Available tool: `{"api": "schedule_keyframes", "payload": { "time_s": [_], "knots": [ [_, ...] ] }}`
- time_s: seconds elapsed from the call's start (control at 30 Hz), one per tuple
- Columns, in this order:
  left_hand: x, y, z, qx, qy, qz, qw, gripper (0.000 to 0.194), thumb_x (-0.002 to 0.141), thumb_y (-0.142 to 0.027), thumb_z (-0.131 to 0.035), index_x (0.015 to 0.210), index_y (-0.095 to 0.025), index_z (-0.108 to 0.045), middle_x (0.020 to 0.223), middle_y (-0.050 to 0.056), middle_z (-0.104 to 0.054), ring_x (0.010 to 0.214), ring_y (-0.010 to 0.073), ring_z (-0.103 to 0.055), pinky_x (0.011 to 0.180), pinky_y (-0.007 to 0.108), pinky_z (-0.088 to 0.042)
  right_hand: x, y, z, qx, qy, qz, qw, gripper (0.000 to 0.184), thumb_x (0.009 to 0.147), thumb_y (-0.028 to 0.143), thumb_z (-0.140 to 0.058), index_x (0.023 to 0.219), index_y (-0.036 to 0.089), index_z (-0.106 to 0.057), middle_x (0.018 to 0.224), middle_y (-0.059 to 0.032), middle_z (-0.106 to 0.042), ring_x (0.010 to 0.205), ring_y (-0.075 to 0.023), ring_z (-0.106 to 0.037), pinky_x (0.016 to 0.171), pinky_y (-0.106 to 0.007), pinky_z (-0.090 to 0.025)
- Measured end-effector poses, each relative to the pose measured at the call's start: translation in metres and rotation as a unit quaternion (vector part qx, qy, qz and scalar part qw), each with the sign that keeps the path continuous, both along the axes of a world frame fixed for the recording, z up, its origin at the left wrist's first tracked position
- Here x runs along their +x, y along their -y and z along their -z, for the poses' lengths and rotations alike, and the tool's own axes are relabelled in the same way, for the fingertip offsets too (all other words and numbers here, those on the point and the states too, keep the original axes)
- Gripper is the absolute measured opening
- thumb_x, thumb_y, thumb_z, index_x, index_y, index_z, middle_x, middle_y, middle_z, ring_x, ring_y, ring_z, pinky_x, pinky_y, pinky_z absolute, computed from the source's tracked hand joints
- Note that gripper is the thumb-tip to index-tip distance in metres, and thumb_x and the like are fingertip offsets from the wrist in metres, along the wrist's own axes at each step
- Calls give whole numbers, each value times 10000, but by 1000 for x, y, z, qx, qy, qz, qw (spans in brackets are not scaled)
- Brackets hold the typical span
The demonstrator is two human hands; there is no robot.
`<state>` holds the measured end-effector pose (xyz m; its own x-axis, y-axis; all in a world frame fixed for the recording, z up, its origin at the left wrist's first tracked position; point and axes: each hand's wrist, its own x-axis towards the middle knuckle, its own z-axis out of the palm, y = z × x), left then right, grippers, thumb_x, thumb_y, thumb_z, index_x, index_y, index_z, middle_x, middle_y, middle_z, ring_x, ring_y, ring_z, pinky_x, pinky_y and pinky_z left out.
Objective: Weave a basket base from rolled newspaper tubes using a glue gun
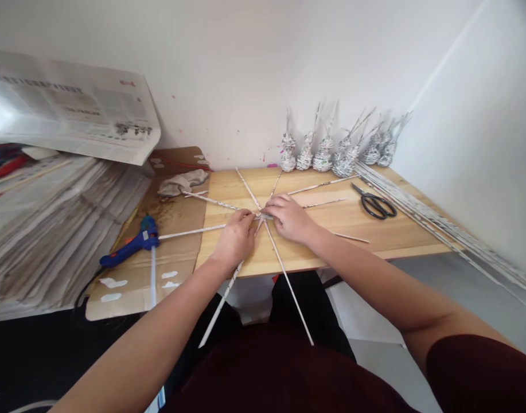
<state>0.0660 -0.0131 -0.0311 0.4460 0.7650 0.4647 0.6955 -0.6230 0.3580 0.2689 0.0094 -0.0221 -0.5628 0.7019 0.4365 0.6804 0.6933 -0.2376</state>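
Observation:
Several thin rolled newspaper sticks (284, 267) cross at one centre on the wooden board and fan out like spokes. Two of them reach past the board's front edge over my lap. My left hand (238, 234) is closed at the left of the crossing, its fingertips pinching the sticks there. From the right, my right hand (286, 217) comes in with thumb and fingers pressed together on the same crossing. Both hands nearly meet, and the fingers partly cover the centre where the sticks overlap.
Black-handled scissors (377, 205) lie right of the sticks. A bundle of paper sticks (443, 226) overhangs the board's right edge. Several woven paper figures (323, 155) line the wall. At left are a blue glue gun (131, 244) on cardboard (183, 255), a cloth (183, 182) and stacked newspapers (73, 235).

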Motion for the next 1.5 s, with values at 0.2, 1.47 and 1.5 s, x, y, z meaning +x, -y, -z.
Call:
{"api": "schedule_keyframes", "payload": {
  "time_s": [0.2,1.47,1.5],
  "knots": [
    [2,1,-1,0,-30,18,999,482,888,-68,-471,1364,-145,-483,1232,122,-649,1114,242,-591,1009,419,-482,1,-1,5,-25,-20,50,998,408,760,19,-482,1106,108,-679,1076,-146,-671,1063,-275,-511,994,-441,-379],
    [13,0,-16,-7,-246,-38,968,358,937,-107,-403,1271,-187,-504,1011,116,-653,1040,254,-639,857,351,-519,-4,2,7,-28,12,115,993,376,890,115,-460,1210,165,-651,1319,-121,-583,1218,-289,-427,1011,-432,-368],
    [13,0,-15,-6,-243,-33,970,362,931,-93,-400,1264,-184,-510,1023,122,-658,1063,257,-633,870,357,-519,-4,2,7,-27,11,115,993,372,890,117,-465,1209,164,-649,1318,-122,-583,1214,-288,-430,1015,-432,-365]
  ]
}}
